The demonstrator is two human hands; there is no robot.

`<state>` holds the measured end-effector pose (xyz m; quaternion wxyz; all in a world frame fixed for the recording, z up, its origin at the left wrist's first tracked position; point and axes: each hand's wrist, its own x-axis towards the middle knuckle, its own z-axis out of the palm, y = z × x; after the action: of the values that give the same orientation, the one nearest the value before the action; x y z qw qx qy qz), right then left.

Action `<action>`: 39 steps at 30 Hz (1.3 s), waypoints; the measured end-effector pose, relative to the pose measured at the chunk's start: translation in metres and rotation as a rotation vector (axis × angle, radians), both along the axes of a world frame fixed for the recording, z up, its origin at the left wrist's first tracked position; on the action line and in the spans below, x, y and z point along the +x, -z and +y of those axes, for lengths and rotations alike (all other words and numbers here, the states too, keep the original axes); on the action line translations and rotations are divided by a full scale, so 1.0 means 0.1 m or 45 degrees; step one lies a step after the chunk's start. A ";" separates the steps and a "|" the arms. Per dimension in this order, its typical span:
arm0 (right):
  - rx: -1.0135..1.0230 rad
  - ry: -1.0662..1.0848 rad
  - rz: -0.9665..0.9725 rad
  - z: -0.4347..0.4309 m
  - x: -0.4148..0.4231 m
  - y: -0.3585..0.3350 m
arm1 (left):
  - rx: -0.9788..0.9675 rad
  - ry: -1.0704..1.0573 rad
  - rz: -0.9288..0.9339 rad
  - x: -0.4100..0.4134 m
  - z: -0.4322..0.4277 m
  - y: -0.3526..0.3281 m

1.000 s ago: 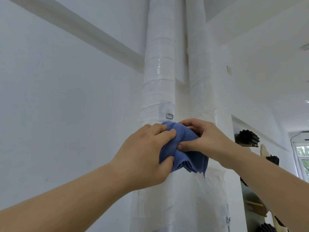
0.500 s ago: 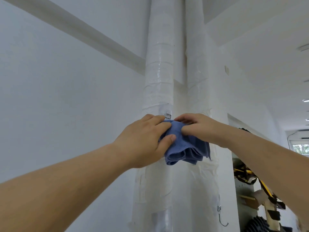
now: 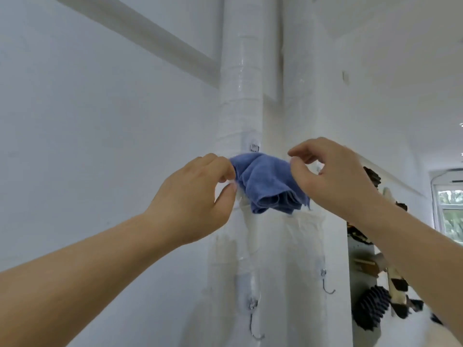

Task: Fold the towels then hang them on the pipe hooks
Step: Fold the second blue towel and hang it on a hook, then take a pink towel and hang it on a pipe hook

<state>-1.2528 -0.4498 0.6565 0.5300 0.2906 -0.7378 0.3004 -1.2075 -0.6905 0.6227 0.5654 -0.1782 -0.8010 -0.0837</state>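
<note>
A folded blue towel (image 3: 268,182) hangs bunched against the white wrapped pipe (image 3: 240,96), just under a small metal hook mount (image 3: 254,147). My left hand (image 3: 198,196) is at the towel's left edge, fingers curled and thumb apart from them. Over at the towel's right edge is my right hand (image 3: 330,176), its thumb tip touching the cloth and its index finger lifted off. Neither hand closes around the towel. The hook itself is hidden behind the cloth.
Two bare metal hooks hang lower down, one on the left pipe (image 3: 253,319) and one on the right pipe (image 3: 325,284). White wall fills the left. Dark objects (image 3: 370,309) sit on shelving at the right, with a window (image 3: 451,214) beyond.
Both hands have come off the towel and spread apart to its edges. The towel now hangs by itself under the hook mount. The view has tilted down, showing the lower hooks.
</note>
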 end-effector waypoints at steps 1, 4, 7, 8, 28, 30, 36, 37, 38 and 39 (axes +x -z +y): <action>-0.088 -0.044 0.014 0.02 0.06 0.20 | 0.020 0.055 -0.041 0.01 0.01 0.16; -0.268 -0.052 -0.050 0.05 0.21 0.89 | 0.056 0.180 -0.233 0.01 0.07 0.67; -0.277 -0.016 -0.298 0.05 0.33 1.62 | 0.138 0.307 -0.443 0.02 0.16 1.20; -0.254 -0.006 -0.398 0.05 0.39 1.87 | 0.160 0.350 -0.512 0.03 0.20 1.39; -0.101 0.539 -1.934 2.36 3.18 5.76 | 0.057 0.721 -1.870 2.02 2.83 5.68; -0.189 0.586 -1.984 2.73 3.55 5.94 | 0.080 0.748 -1.999 2.34 3.28 5.91; -0.287 0.682 -2.117 3.63 4.56 6.55 | 0.048 0.815 -2.328 3.38 4.35 6.49; -0.307 0.715 -2.132 3.73 4.72 6.62 | 0.025 0.820 -2.366 3.54 4.46 6.56; -0.338 0.750 -2.147 3.82 4.88 6.70 | 0.008 0.827 -2.404 3.68 4.56 6.60; -0.382 0.797 -2.161 3.89 5.03 6.77 | -0.002 0.842 -2.442 3.81 4.64 6.65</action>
<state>-0.7496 -0.0612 -0.0204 -0.1007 -0.3126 -0.8779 0.3484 -0.8260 -0.2260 -0.0419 -0.3676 -0.2488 -0.8277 -0.3432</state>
